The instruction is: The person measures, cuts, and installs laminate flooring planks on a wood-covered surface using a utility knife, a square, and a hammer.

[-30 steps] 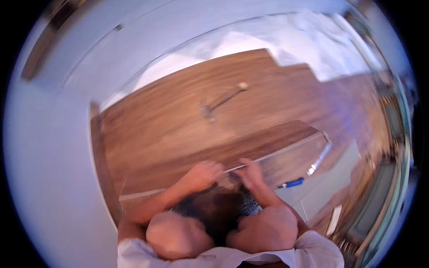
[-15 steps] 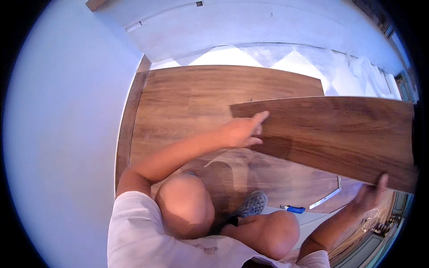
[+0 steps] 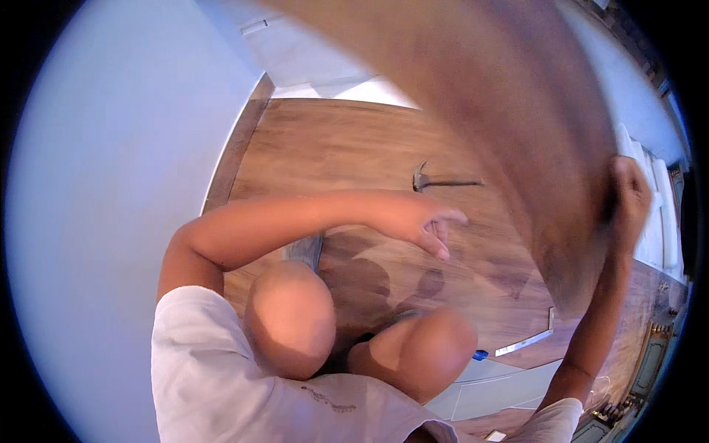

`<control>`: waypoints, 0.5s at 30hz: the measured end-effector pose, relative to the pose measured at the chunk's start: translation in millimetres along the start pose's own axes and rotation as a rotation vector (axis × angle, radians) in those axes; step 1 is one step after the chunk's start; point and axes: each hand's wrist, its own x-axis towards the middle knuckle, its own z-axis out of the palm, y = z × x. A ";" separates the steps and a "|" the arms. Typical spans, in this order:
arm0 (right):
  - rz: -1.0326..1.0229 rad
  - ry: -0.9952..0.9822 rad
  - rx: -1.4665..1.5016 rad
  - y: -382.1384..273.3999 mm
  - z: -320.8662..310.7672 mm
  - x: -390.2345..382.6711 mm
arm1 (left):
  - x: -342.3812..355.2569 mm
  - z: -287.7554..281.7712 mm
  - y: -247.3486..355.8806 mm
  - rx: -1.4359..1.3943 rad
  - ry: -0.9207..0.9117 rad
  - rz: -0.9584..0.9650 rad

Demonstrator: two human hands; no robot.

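Note:
A brown wood-look floor plank, blurred by motion, stands raised and tilted across the upper right of the head view. My right hand grips its right edge, fingers wrapped over the rim. Away from the plank, my left hand hovers above the floor with nothing in it, fingers loosely bent and thumb apart. Just beyond it a claw hammer lies on the laid wood-look flooring. The plank hides part of the floor and the far wall.
Beside my right knee lie a blue utility knife, partly hidden, and an angled metal strip. A white wall with a brown border strip runs along the left. White sheeting lies at the right.
The plank has swung up from lying low at the right and turned steeply. My left hand has come off it; my right hand has risen with its edge. The hammer has come into sight.

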 end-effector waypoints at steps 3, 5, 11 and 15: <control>0.139 -0.345 -0.058 12.5 90.5 4.3 | -35.7 1.5 -81.8 -0.605 0.150 -0.012; 0.067 -0.386 -0.075 37.1 141.6 9.2 | -35.9 -0.5 -119.4 -1.069 0.243 -0.028; 0.298 -0.804 -0.142 79.2 316.6 68.5 | -41.4 -34.6 -188.3 -1.529 0.549 0.259; 0.401 -0.843 -0.214 95.2 438.6 96.7 | -46.6 -80.3 -254.7 -1.597 0.828 0.307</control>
